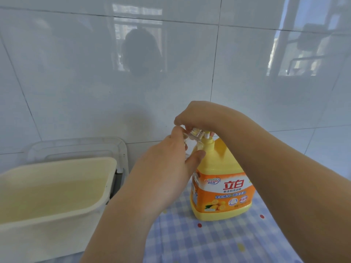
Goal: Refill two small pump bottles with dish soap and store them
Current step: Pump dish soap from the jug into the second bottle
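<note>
— Both hands are meeting at twelve o'clock above the jug [221,188], right?

— Yes. Left hand [171,168] is curling around a small clear bottle [193,141], fingers and thumb closed on it, holding it tilted at the spout.

— And the right hand [199,115]?

— It is arching over the jug's pump [207,134], fingertips pressing down on its top, closed around it.

— Where is the jug sitting?

— Upright on the checked counter [218,242], at three o'clock of the cream tub [57,196], which is holding yellowish liquid.

Glossy tiles [76,73]; seemingly clear-plastic bottle [193,135]
</note>
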Available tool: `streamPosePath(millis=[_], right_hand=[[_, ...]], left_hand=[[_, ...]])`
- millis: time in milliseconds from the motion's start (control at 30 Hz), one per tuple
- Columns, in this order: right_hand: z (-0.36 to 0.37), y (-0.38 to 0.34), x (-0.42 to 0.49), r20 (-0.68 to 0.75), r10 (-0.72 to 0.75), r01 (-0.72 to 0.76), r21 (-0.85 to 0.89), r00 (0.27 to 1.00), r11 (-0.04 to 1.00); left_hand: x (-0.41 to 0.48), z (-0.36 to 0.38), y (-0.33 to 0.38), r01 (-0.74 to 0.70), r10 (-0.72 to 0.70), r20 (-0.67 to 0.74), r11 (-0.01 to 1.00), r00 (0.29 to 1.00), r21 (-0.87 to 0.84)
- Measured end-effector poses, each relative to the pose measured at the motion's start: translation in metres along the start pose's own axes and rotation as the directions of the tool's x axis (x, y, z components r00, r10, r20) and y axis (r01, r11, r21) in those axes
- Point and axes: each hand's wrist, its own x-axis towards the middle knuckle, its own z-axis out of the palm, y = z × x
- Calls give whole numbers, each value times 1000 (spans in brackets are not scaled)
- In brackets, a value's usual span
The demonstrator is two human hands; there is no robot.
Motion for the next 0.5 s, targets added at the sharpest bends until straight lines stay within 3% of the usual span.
streamPosePath(millis=[500], right_hand=[[18,13,15,-74,-5,8,51,997,999]], left_hand=[[0,4,-3,-11,7,49,995,999,98]])
